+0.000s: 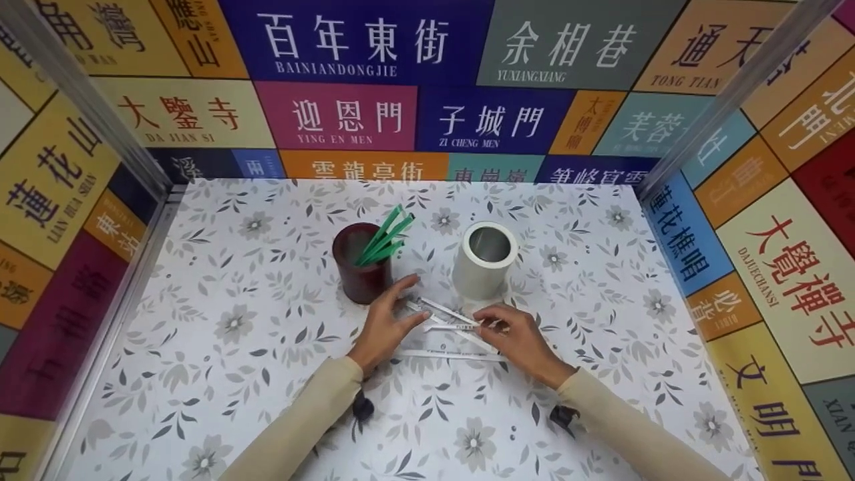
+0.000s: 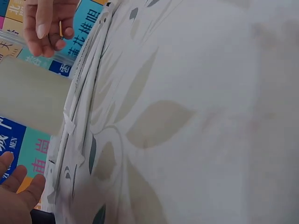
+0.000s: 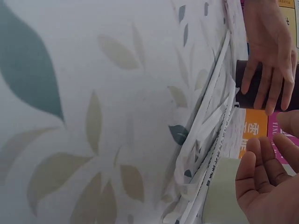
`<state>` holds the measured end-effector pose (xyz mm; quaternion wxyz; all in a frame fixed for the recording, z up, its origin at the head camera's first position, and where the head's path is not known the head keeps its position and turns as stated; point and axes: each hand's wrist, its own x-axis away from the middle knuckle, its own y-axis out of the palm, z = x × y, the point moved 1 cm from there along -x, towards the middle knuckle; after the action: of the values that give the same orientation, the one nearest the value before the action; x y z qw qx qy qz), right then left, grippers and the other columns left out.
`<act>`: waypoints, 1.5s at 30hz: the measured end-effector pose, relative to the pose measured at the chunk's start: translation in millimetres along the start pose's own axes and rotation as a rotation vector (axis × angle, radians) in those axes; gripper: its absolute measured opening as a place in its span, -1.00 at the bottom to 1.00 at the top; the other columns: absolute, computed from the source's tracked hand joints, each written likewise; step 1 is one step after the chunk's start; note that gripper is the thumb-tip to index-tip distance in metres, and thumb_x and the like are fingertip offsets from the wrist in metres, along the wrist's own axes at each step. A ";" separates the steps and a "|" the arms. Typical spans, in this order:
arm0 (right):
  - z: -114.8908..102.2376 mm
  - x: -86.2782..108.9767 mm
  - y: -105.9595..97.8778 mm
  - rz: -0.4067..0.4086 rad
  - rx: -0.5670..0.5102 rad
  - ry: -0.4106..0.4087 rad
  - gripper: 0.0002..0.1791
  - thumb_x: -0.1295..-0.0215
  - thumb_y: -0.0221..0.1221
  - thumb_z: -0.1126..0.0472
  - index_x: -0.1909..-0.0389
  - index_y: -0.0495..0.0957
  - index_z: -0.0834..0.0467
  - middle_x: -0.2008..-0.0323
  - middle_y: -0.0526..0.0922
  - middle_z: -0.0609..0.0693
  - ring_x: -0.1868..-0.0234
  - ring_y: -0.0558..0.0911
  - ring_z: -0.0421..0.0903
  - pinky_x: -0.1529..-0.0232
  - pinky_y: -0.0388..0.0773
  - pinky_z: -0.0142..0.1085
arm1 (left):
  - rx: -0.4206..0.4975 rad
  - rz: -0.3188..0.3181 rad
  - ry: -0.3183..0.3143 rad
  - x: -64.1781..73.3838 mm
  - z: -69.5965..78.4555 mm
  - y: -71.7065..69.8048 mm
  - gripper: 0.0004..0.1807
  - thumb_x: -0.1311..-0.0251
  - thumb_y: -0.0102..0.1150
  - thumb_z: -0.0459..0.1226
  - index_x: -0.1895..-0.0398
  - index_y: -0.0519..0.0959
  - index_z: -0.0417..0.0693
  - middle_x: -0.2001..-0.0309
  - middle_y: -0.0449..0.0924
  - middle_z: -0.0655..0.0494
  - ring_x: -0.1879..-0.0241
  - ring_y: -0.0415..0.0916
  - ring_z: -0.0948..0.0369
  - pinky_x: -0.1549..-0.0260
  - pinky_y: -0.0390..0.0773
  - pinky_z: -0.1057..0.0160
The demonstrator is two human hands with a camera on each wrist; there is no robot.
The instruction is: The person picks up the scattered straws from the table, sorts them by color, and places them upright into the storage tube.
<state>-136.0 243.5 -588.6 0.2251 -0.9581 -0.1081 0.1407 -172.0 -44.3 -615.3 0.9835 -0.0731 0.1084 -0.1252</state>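
Observation:
Several thin white paper-wrapped sticks (image 1: 449,312) with small print lie crossed in a loose pile on the table, between my two hands. One longer printed stick (image 1: 461,355) lies along the near side of the pile. My left hand (image 1: 386,327) is at the pile's left, thumb and fingers spread, with nothing in its grasp. At the right, my right hand (image 1: 518,334) hovers with fingers loosely bent, its fingertips overlapping the stick ends in the head view. Both wrist views show the sticks (image 3: 219,140) lying on the cloth, and no stick between the fingers of my right hand (image 2: 50,25).
A dark red cup (image 1: 364,284) holding several green strips (image 1: 384,244) stands beyond my left hand. Beyond my right hand stands a white cup (image 1: 477,277) with a metallic inside. A floral cloth (image 1: 234,327) covers the table, with colourful sign-printed walls (image 1: 340,117) around it.

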 end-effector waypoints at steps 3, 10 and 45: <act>3.5 2.3 0.2 -0.016 0.043 -0.019 -0.78 -0.36 0.47 0.44 0.01 0.79 0.27 0.09 0.80 0.17 0.11 0.77 0.09 0.09 0.77 -0.16 | -0.014 -0.017 -0.007 -8.5 -1.8 4.2 -0.21 -0.38 0.55 -0.21 -0.64 0.46 0.12 -0.57 0.49 -0.02 -0.52 0.44 -0.15 -0.55 0.40 -0.14; 5.4 3.5 -0.5 -0.079 0.224 -0.039 -0.78 -0.41 0.47 0.36 -0.03 0.77 0.25 0.02 0.76 0.07 0.03 0.75 -0.02 -0.02 0.75 -0.13 | -0.016 -0.058 -0.015 -26.6 0.1 14.5 -0.17 -0.39 0.54 -0.22 -0.67 0.40 0.03 -0.59 0.44 -0.01 -0.52 0.42 -0.21 -0.55 0.41 -0.18; 11.5 -6.0 4.5 -0.155 0.939 -0.431 -0.98 -0.40 0.43 0.29 0.26 0.78 0.15 0.27 0.68 0.04 0.16 0.62 0.07 0.11 0.65 -0.02 | -0.032 -0.141 -0.015 -99.1 8.2 58.9 0.03 -0.32 0.61 -0.22 -0.77 0.21 -0.01 -0.64 0.33 -0.01 -0.60 0.29 0.04 -0.53 0.43 -0.15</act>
<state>-144.6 242.6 -599.3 0.6130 -0.6922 -0.1481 0.3510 -250.2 39.1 -598.1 0.9718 -0.0973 0.0975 -0.1916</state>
